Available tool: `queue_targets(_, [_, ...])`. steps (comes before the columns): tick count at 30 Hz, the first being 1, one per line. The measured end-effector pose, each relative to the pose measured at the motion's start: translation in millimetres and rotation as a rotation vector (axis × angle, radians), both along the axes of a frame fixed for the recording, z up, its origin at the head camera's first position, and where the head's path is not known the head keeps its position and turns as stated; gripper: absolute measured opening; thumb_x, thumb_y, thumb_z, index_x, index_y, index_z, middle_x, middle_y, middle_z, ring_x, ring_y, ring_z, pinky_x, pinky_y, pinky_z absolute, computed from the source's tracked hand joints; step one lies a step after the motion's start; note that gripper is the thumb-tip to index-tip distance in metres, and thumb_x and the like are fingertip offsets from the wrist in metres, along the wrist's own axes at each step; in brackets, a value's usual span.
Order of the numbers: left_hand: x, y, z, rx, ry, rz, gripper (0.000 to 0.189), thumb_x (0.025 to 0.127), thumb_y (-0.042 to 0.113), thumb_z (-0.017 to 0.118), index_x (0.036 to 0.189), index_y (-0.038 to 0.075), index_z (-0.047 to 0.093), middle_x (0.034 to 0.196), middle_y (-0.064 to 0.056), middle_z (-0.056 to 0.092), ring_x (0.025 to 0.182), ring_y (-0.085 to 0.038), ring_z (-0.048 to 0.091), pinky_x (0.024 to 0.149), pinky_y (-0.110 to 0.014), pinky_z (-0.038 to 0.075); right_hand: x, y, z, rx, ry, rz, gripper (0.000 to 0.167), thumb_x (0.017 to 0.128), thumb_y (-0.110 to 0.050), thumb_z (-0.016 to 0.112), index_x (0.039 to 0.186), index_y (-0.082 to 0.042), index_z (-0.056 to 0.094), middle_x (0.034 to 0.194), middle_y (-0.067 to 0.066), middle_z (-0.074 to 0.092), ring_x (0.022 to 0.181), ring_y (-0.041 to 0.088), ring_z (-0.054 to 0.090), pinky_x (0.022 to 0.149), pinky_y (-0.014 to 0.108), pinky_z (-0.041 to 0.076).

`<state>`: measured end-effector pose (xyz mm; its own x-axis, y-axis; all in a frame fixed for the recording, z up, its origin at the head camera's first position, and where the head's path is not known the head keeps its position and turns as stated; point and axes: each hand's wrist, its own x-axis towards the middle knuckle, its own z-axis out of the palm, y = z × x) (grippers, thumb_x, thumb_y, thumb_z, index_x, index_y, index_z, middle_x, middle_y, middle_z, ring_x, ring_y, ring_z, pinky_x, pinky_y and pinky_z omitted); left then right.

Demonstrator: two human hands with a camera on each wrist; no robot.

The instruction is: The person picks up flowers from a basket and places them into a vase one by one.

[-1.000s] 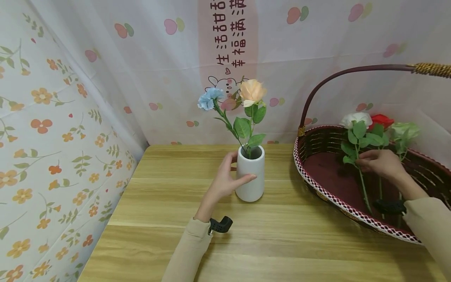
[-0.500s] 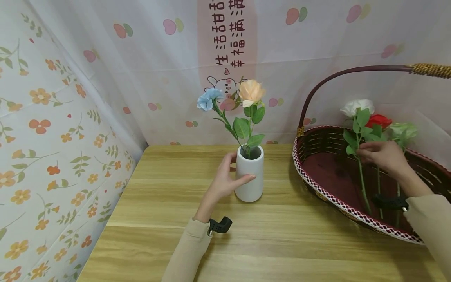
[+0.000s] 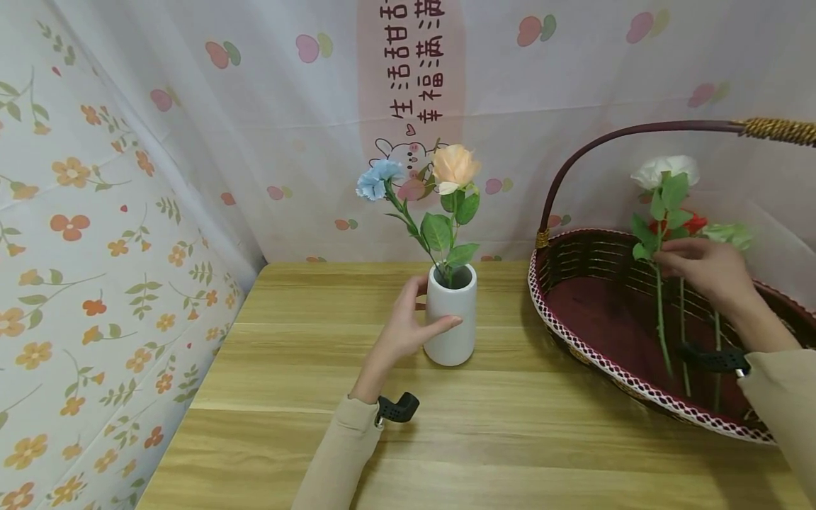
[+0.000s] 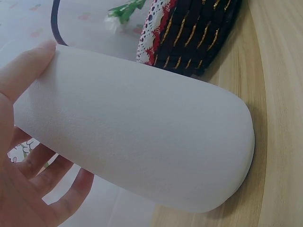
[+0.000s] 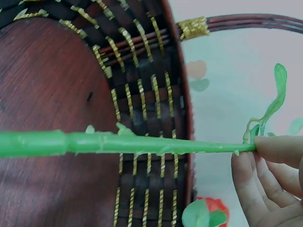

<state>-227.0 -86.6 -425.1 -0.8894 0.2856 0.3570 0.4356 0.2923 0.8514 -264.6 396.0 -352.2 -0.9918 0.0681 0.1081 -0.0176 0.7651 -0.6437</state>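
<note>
My left hand holds a white vase from its left side, thumb across the front. The vase stands upright on the wooden table, with a blue carnation and a peach rose in it. Over the basket, my right hand pinches the stem of a white rose just below its leaves. In the right wrist view, thumb and fingers meet on the green stem. Behind that hand, a red rose and a pale green flower lean in the basket, partly hidden.
A dark woven basket with white-and-red trim stands on the table's right side, its tall handle arching above. A printed curtain hangs behind, and a floral cloth borders the left. The wooden table spreads in front.
The right hand has lifted the white rose upward and a little to the right, so it rises clear above the other flowers. My left hand stays on the vase.
</note>
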Motion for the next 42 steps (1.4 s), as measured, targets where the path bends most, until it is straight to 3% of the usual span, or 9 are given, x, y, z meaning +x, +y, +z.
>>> queue_targets(4, [-0.4, -0.1, -0.7, 0.002, -0.001, -0.001, 0.073, 0.083, 0.027, 0.085, 0.141, 0.012, 0.045, 0.134, -0.002, 0.052, 0.123, -0.018, 0.049, 0.098, -0.041, 0.048, 2.9, -6, 9.2, -0.010, -0.004, -0.015, 0.064, 0.100, -0.046, 0.059, 0.134, 0.008, 0.055, 0.075, -0.021, 0.068, 0.068, -0.009, 0.060, 0.065, 0.021, 0.037])
queue_targets(9, [0.5, -0.2, -0.2, 0.007, -0.006, 0.004, 0.072, 0.083, 0.028, 0.085, 0.141, 0.012, 0.045, 0.134, -0.002, 0.053, 0.123, -0.019, 0.049, 0.099, -0.042, 0.048, 7.6, -15, 15.6, -0.060, 0.017, -0.037, 0.058, 0.098, -0.050, 0.062, 0.129, -0.001, 0.059, 0.074, -0.026, 0.064, 0.068, -0.008, 0.061, 0.056, 0.023, 0.037])
queue_targets(13, [1.1, 0.2, 0.5, 0.004, -0.007, 0.004, 0.072, 0.084, 0.028, 0.085, 0.141, 0.012, 0.045, 0.135, -0.002, 0.053, 0.124, -0.019, 0.049, 0.099, -0.042, 0.048, 13.0, -23, 18.7, -0.115, 0.039, -0.042, 0.041, 0.096, -0.050, 0.065, 0.117, -0.015, 0.062, 0.075, -0.027, 0.064, 0.069, -0.007, 0.062, 0.057, 0.022, 0.037])
queue_targets(19, [1.0, 0.7, -0.1, 0.004, -0.001, 0.002, 0.072, 0.084, 0.027, 0.085, 0.141, 0.011, 0.045, 0.135, -0.003, 0.053, 0.124, -0.019, 0.049, 0.098, -0.041, 0.048, 21.9, -36, 20.1, -0.211, 0.094, 0.005, 0.016, 0.098, -0.037, 0.066, 0.110, -0.026, 0.066, 0.084, -0.028, 0.063, 0.071, -0.004, 0.064, 0.066, 0.011, 0.040])
queue_targets(31, [1.4, 0.4, 0.3, 0.008, -0.007, 0.008, 0.071, 0.084, 0.028, 0.085, 0.140, 0.011, 0.046, 0.134, -0.002, 0.053, 0.123, -0.020, 0.049, 0.099, -0.043, 0.048, 33.1, -58, 34.0, -0.259, 0.131, 0.037, 0.015, 0.101, -0.031, 0.063, 0.113, -0.023, 0.065, 0.091, -0.029, 0.061, 0.074, -0.006, 0.065, 0.070, 0.007, 0.041])
queue_targets(42, [0.8, 0.2, -0.8, -0.005, -0.005, 0.017, 0.072, 0.083, 0.031, 0.085, 0.140, 0.012, 0.046, 0.133, -0.002, 0.053, 0.122, -0.019, 0.050, 0.098, -0.041, 0.048, 43.5, -63, 44.5, -0.385, 0.139, 0.054, 0.014, 0.100, -0.021, 0.065, 0.103, -0.034, 0.068, 0.093, -0.026, 0.066, 0.074, -0.003, 0.068, 0.074, 0.008, 0.043])
